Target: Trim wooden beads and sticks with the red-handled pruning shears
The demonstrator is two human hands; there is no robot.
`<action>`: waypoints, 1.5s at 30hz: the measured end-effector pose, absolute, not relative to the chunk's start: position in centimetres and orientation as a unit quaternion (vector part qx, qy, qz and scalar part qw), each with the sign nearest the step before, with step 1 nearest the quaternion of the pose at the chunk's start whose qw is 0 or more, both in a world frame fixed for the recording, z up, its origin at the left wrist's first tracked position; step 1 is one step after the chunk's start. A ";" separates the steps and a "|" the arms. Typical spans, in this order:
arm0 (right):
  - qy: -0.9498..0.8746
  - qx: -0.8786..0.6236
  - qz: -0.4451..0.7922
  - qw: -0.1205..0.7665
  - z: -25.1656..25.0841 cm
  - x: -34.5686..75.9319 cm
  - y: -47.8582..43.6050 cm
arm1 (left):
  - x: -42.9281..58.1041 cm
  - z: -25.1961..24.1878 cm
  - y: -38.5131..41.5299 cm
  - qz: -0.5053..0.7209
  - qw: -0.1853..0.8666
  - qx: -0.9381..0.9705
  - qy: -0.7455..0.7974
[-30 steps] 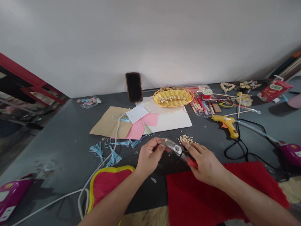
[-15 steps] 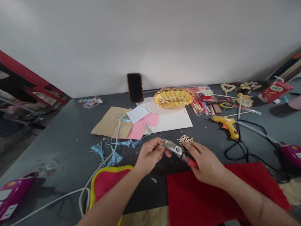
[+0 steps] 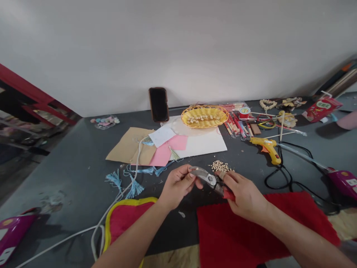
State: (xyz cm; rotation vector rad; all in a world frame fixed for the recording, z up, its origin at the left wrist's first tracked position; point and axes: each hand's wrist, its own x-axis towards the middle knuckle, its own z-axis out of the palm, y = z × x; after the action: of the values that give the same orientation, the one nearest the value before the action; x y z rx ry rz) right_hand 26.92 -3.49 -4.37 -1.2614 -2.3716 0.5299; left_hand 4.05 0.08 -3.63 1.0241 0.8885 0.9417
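Observation:
My right hand (image 3: 244,191) is wrapped round the red handle of a pair of pruning shears (image 3: 211,179), whose metal blades point left. At the blade tips, my left hand (image 3: 178,184) is closed in a pinch. A tiny pale bit shows by the blade there, but what the fingers hold is too small and covered to name. Just beyond the shears lies a pile of small pale wooden pieces (image 3: 220,166). A yellow wicker basket (image 3: 205,124) farther back holds several similar pale bits.
Brown paper (image 3: 131,143), pink paper and blue tassels (image 3: 135,188) lie left of my hands. A phone (image 3: 158,105) leans on the wall. A yellow glue gun (image 3: 267,149) with a black cord lies right. Red cloth (image 3: 231,234) covers the front edge. A white cable (image 3: 110,204) crosses the left.
The view has shifted very slightly, so the things on the table sit a little farther left. Both hands and the shears keep nearly the same pose.

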 end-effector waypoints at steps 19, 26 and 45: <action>-0.851 -0.472 0.162 0.163 -4.5 26.9 -2.9 | 3.9 -4.1 0.1 0.427 0.628 0.490 0.428; -0.854 -0.453 0.178 0.185 -4.5 27.1 -2.9 | 4.0 -3.8 0.1 0.424 0.645 0.478 0.421; -0.810 -0.541 0.145 0.172 -4.9 27.2 -2.0 | 4.2 -4.2 0.1 0.398 0.563 0.559 0.460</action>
State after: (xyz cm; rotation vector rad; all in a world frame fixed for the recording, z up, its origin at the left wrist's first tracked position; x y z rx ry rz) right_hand 27.24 -2.03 -4.93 -1.5350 -2.2993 0.4108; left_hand 4.24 0.08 -4.16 1.3151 1.0836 0.9371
